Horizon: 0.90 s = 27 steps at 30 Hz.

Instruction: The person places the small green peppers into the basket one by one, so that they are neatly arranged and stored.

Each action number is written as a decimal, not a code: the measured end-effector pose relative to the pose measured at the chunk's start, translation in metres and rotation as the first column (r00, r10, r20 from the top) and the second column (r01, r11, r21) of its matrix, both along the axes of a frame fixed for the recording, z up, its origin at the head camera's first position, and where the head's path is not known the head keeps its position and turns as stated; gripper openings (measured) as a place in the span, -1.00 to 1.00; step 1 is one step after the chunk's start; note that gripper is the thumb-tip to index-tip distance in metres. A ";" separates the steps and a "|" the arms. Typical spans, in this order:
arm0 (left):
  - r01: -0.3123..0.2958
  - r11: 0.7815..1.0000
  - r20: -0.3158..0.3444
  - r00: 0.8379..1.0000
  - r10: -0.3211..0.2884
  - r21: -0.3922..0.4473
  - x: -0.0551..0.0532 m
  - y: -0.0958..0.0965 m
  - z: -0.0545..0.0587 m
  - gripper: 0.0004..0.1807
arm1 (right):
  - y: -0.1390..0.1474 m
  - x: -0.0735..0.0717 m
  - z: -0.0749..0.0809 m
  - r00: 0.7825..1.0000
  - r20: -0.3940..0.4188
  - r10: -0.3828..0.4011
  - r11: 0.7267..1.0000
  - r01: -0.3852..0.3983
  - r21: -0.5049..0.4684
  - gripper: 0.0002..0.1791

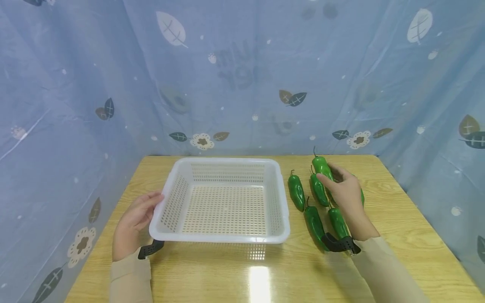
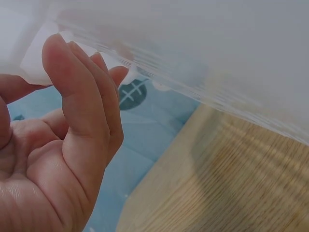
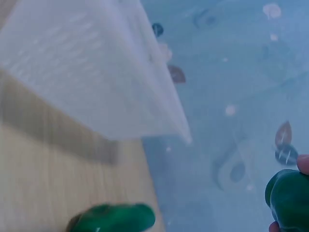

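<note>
A white plastic basket (image 1: 227, 237) with slotted walls stands left of centre in the head view. My left hand (image 1: 138, 219) grips its left rim, the thumb at the edge and the fingers beneath, as the left wrist view shows close up around the rim. My right hand (image 1: 345, 191) holds a green pepper (image 1: 321, 165) between thumb and fingers, stem pointing away. In the right wrist view that pepper (image 3: 292, 200) shows at the right edge, with fingertips on it. Under and beside the right hand lie more green peppers, among them one pepper (image 1: 296, 191) nearest the basket.
A wooden table (image 1: 197, 273) carries everything. Blue patterned cloth (image 1: 242, 84) hangs behind and along both sides. Another pepper (image 1: 315, 225) and a further pepper (image 1: 338, 221) lie near the right wrist strap (image 1: 341, 244); one more is partly hidden behind the right hand.
</note>
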<state>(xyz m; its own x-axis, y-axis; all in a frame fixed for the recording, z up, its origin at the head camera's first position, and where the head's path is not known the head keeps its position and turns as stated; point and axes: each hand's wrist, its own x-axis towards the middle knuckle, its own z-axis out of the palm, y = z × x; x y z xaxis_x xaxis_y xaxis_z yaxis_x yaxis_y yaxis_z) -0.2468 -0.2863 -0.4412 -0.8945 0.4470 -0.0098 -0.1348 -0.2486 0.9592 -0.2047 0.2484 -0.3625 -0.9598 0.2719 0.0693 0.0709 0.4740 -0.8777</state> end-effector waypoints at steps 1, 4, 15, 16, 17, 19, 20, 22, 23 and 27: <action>-0.003 1.000 -0.003 1.000 0.003 -0.009 0.000 -0.001 0.001 -0.65 | -0.004 -0.003 0.002 1.000 -0.006 0.010 1.000 -0.010 -0.009 -0.16; -0.001 1.000 -0.010 1.000 0.001 -0.015 0.001 -0.005 0.003 -0.64 | -0.019 -0.011 0.008 0.999 -0.027 0.046 0.997 -0.048 -0.061 -0.18; 0.039 0.998 -0.030 0.999 -0.038 0.042 -0.001 -0.008 0.008 -0.60 | -0.070 -0.043 0.028 0.992 0.008 0.130 0.975 -0.126 -0.183 -0.27; 0.028 0.999 -0.027 0.999 -0.027 0.039 -0.001 -0.007 0.008 -0.60 | -0.074 -0.046 0.028 0.991 0.005 0.135 0.972 -0.132 -0.193 -0.28; 0.018 0.999 -0.024 1.000 -0.017 0.036 -0.001 -0.006 0.008 -0.60 | -0.079 -0.048 0.029 0.990 -0.002 0.141 0.970 -0.139 -0.198 -0.29; 0.000 0.999 -0.017 1.000 0.000 0.033 -0.001 -0.004 0.007 -0.61 | -0.087 -0.052 0.029 0.989 -0.008 0.150 0.970 -0.148 -0.194 -0.31; -0.005 0.999 -0.013 1.000 0.005 0.033 -0.001 -0.003 0.006 -0.62 | -0.091 -0.053 0.029 0.988 -0.010 0.154 0.969 -0.153 -0.193 -0.33; -0.007 0.999 -0.007 1.000 0.007 0.036 -0.001 -0.001 0.005 -0.62 | -0.098 -0.055 0.028 0.987 -0.014 0.161 0.969 -0.161 -0.186 -0.35; -0.006 0.999 -0.007 1.000 0.007 0.035 -0.001 0.000 0.004 -0.62 | -0.102 -0.056 0.028 0.986 -0.014 0.165 0.969 -0.165 -0.183 -0.36; 0.013 0.999 -0.005 1.000 -0.012 0.037 0.000 0.003 0.001 -0.62 | -0.112 -0.057 0.023 0.986 0.001 0.170 0.973 -0.167 -0.162 -0.35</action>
